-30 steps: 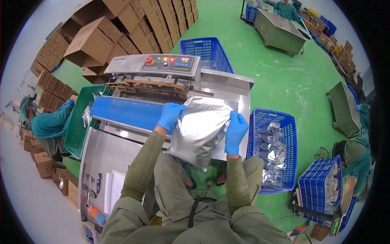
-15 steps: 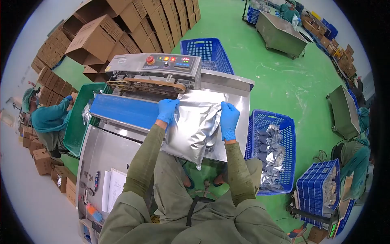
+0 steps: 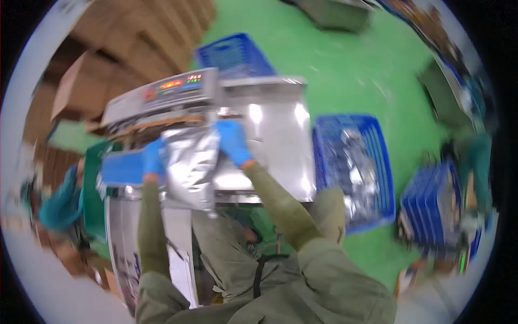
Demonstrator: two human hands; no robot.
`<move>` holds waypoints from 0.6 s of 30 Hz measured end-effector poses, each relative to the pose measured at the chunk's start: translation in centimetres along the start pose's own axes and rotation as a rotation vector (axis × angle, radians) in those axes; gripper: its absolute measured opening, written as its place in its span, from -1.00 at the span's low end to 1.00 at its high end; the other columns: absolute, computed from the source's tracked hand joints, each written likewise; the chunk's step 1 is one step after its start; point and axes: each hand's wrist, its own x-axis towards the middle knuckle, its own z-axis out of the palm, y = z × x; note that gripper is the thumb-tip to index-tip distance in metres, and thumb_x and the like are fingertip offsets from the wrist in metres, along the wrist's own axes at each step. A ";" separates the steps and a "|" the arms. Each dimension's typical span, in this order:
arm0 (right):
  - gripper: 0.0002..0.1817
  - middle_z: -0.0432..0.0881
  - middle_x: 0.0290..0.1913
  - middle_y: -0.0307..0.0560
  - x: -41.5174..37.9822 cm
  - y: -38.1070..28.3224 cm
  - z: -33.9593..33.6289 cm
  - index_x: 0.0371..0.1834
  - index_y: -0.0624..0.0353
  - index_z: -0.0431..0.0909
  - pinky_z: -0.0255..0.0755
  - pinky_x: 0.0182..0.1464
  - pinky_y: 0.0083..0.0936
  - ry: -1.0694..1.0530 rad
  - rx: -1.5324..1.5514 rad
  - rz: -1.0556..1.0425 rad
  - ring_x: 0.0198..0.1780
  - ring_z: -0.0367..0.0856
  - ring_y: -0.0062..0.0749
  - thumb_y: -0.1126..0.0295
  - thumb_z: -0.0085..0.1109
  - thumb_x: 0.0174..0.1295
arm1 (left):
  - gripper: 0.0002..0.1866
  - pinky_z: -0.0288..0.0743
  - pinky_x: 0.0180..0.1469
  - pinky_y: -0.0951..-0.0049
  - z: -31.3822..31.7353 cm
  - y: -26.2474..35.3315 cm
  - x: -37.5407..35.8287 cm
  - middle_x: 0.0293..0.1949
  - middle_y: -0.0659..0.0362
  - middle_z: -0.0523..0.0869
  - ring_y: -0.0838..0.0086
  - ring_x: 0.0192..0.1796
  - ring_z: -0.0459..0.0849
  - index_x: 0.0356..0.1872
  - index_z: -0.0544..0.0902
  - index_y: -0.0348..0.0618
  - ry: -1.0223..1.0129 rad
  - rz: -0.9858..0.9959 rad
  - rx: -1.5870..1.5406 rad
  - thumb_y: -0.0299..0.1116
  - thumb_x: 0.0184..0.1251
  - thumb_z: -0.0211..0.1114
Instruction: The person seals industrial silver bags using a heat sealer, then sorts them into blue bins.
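A shiny silver pouch (image 3: 190, 167) hangs between my two blue-gloved hands, its top edge against the front of the sealing machine (image 3: 162, 97). My left hand (image 3: 154, 157) grips the pouch's left side, over the blue conveyor belt (image 3: 123, 168). On the pouch's upper right edge, my right hand (image 3: 232, 141) is closed, above the bare metal table (image 3: 270, 146). Motion blur softens both hands and the pouch. Red and green digits glow on the machine's panel.
A blue basket (image 3: 387, 178) of silver pouches stands at the right, another blue basket (image 3: 229, 56) behind the machine. Cardboard boxes (image 3: 86, 89) are stacked at the back left. A co-worker's sleeve (image 3: 58, 208) shows beside the green bin (image 3: 94, 202).
Both hands have carried the pouch leftward along the machine, toward the blue belt. The whole view has turned and blurred.
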 end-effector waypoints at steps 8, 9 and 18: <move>-0.78 0.69 -0.40 0.16 -15.3 -0.4 -32.4 -0.31 0.22 0.70 0.53 -0.25 -0.18 0.474 -0.396 0.634 -0.35 0.68 0.07 0.28 0.21 0.21 | -0.67 0.58 -0.16 0.29 -8.6 -0.7 -15.2 -0.17 0.05 0.75 0.31 -0.20 0.67 0.07 0.67 -0.25 0.305 0.333 0.791 -0.25 0.61 0.04; -0.75 0.67 -0.43 0.19 -21.5 3.5 -38.4 -0.30 0.22 0.72 0.53 -0.28 -0.12 0.307 -0.571 0.716 -0.38 0.68 0.09 0.26 0.19 0.21 | -0.66 0.59 -0.19 0.28 -9.4 -1.6 -18.8 -0.19 0.03 0.75 0.28 -0.24 0.67 0.07 0.66 -0.26 0.345 0.374 1.069 -0.24 0.62 0.03; -0.76 0.72 -0.46 0.09 -42.8 22.0 -41.0 -0.50 0.06 0.76 0.55 -0.25 -0.08 -0.182 -1.288 0.988 -0.35 0.75 -0.03 0.26 0.14 0.15 | -0.60 0.51 0.14 0.31 -4.5 -4.6 -31.1 -0.02 -0.09 0.72 0.24 -0.02 0.64 0.05 0.63 -0.51 0.687 -0.068 0.635 -0.25 0.55 0.19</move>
